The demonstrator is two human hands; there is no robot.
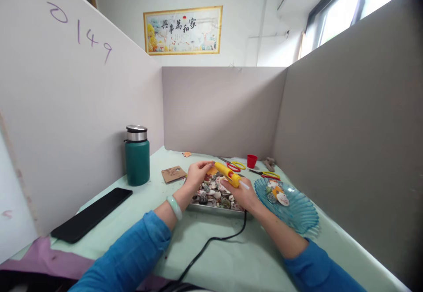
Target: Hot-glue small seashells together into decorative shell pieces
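My right hand (243,194) is wrapped round a yellow glue gun (227,174) with a white stick at its back end and a black cord (211,240) below. My left hand (197,174) is closed, its fingertips pinched near the gun's tip around a small orange piece (212,171), whose shape is partly hidden. Both hands are over a metal tray (214,210) full of shells (211,191). To the right, a blue glass plate (299,212) holds several shells and an orange piece (277,191).
A green bottle (137,162) and a black phone (92,215) stand and lie at the left. Behind the tray are a brown card (173,174), scissors (234,166), a red cup (251,161) and more scissors (266,174). Grey partitions (221,106) enclose the table.
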